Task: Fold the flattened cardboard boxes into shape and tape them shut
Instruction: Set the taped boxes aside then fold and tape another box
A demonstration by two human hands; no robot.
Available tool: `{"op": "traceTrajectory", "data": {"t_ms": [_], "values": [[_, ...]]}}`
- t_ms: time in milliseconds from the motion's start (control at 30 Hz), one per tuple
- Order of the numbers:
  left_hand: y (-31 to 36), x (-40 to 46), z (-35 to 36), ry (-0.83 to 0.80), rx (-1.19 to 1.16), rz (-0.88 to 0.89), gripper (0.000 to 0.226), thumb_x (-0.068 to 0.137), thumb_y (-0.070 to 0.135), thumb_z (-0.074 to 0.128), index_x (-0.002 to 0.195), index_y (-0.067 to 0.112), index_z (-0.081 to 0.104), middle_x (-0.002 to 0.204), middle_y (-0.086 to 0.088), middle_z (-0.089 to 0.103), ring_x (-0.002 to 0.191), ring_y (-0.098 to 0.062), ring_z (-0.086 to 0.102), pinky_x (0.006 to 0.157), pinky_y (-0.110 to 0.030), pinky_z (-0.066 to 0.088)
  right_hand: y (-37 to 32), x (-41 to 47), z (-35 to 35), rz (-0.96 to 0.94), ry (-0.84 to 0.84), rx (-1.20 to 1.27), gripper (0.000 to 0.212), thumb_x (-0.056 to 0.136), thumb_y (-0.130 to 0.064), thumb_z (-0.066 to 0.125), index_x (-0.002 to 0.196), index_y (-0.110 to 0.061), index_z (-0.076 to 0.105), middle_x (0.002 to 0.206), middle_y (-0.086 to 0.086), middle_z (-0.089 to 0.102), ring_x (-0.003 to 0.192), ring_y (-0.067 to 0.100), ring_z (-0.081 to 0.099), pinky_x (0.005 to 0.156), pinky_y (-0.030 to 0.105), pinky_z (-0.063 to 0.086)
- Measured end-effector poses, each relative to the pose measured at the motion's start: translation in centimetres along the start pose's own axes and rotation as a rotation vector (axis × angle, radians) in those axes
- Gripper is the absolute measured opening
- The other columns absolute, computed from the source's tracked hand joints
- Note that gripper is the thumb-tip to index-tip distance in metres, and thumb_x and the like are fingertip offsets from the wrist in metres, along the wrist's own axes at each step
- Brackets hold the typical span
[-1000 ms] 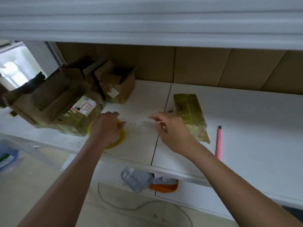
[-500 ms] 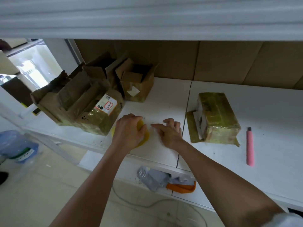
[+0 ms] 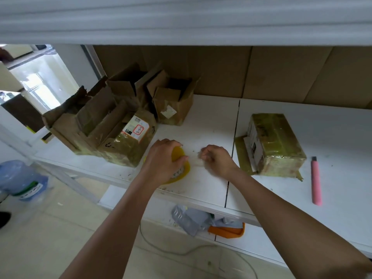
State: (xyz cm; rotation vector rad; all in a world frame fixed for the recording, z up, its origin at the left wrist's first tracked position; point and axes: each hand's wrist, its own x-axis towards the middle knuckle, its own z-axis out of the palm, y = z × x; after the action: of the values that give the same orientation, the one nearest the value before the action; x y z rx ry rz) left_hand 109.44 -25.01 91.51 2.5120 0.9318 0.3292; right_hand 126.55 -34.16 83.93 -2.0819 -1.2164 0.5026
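My left hand (image 3: 164, 159) grips a yellow tape roll (image 3: 181, 168) lying near the front edge of the white table (image 3: 211, 121). My right hand (image 3: 216, 159) is just right of it, its fingers curled and pinching the clear tape strip (image 3: 194, 160) that stretches between the two hands. A taped-up cardboard box (image 3: 274, 144) stands to the right of my right hand, with one flap lying flat on its left side. At the back left sits a pile of worn open cardboard boxes (image 3: 112, 117).
A pink utility knife (image 3: 316, 180) lies at the right of the taped box. Cardboard sheets (image 3: 261, 73) line the back wall under a white shelf. Below the table front are a grey bag (image 3: 189, 217), an orange object (image 3: 226, 230) and a water bottle (image 3: 22, 180).
My right hand came left toward the roll and took hold of the tape end, its fingers curling. The view shifted, so the boxes now sit further right in frame.
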Motion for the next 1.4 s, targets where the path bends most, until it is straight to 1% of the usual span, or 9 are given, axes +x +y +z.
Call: {"op": "traceTrajectory", "data": {"t_ms": [67,200,367,467,600,733,900,1100,1400], "values": [[-0.4,0.2,-0.1,-0.010,-0.018,-0.032,0.046,0.086,0.038,0.071,0.124,0.015,0.055,0.117,-0.003,0.057,0.109,-0.021,0.052,0.090,-0.035,0.045,-0.7,-0.2,-1.2,-0.053,0.041,-0.003,0.012,0.094,0.000,0.051,0.093,-0.005,0.062,0.096,0.007,0.064,0.094,0.027,0.061,0.075,0.025,0.044],[-1.4,0.0,-0.7,-0.048,-0.065,-0.069,0.041,0.084,0.044,0.071,0.115,0.024,0.052,0.111,0.001,0.055,0.103,-0.022,0.055,0.083,-0.039,0.051,-3.0,-0.3,-3.6,-0.254,0.058,-0.191,0.019,0.088,0.008,0.053,0.091,-0.006,0.065,0.094,0.010,0.061,0.087,0.027,0.059,0.076,0.035,0.048],[-1.5,-1.2,-1.4,-0.053,-0.173,0.019,0.036,0.081,0.052,0.071,0.109,0.036,0.054,0.109,0.001,0.058,0.097,-0.022,0.060,0.078,-0.045,0.057,-3.6,-1.9,-5.9,-0.217,0.068,-0.221,0.030,0.090,0.009,0.054,0.111,-0.007,0.069,0.101,0.016,0.058,0.088,0.029,0.061,0.078,0.038,0.054],[0.2,-1.2,-0.7,-0.018,-0.208,0.066,0.033,0.080,0.051,0.074,0.103,0.037,0.055,0.106,0.002,0.060,0.094,-0.022,0.061,0.076,-0.047,0.057,-3.9,-3.4,-8.1,-0.154,0.164,-0.096,0.047,0.090,0.008,0.056,0.130,-0.016,0.057,0.091,0.012,0.061,0.070,0.019,0.063,0.067,0.038,0.059],[4.1,-0.2,-0.4,0.029,-0.216,0.061,0.041,0.067,0.067,0.065,0.097,0.041,0.055,0.097,0.011,0.061,0.087,-0.016,0.061,0.073,-0.042,0.056,-2.7,-5.4,-12.7,-0.067,0.319,-0.042,0.030,0.089,-0.009,0.066,0.115,-0.021,0.054,0.081,-0.002,0.063,0.064,0.009,0.063,0.057,0.033,0.059],[8.2,1.2,0.3,0.060,0.057,0.109,0.039,0.069,0.066,0.071,0.092,0.039,0.055,0.088,0.011,0.058,0.087,-0.018,0.059,0.068,-0.030,0.040,-0.3,-7.7,-16.9,0.046,0.435,0.097,0.025,0.083,-0.016,0.075,0.097,-0.021,0.055,0.081,-0.004,0.065,0.055,0.002,0.064,0.041,0.013,0.046],[12.2,1.5,2.3,-0.009,0.113,0.173,0.044,0.076,0.078,0.054,0.090,0.037,0.055,0.082,0.015,0.056,0.080,-0.013,0.055,0.071,-0.031,0.038,3.3,-10.8,-18.7,0.119,0.525,0.161,0.020,0.084,-0.013,0.075,0.095,-0.017,0.059,0.077,0.001,0.069,0.049,0.008,0.062,0.048,0.021,0.051],[15.2,2.1,3.8,0.030,0.252,0.259,0.025,0.097,0.044,0.047,0.102,0.030,0.067,0.083,0.008,0.058,0.076,-0.015,0.054,0.068,-0.029,0.039,6.2,-12.4,-18.8,0.121,0.567,0.200,0.012,0.087,-0.004,0.069,0.092,-0.012,0.060,0.068,0.005,0.065,0.043,0.015,0.059,0.048,0.016,0.046],[15.6,2.2,4.4,-0.010,0.368,0.237,0.019,0.096,0.044,0.050,0.100,0.032,0.065,0.083,0.012,0.057,0.075,-0.011,0.051,0.068,-0.028,0.037,7.6,-12.3,-17.9,0.147,0.520,0.316,0.015,0.086,-0.003,0.070,0.093,-0.012,0.060,0.071,0.012,0.067,0.039,0.008,0.057,0.043,0.010,0.044]]}}
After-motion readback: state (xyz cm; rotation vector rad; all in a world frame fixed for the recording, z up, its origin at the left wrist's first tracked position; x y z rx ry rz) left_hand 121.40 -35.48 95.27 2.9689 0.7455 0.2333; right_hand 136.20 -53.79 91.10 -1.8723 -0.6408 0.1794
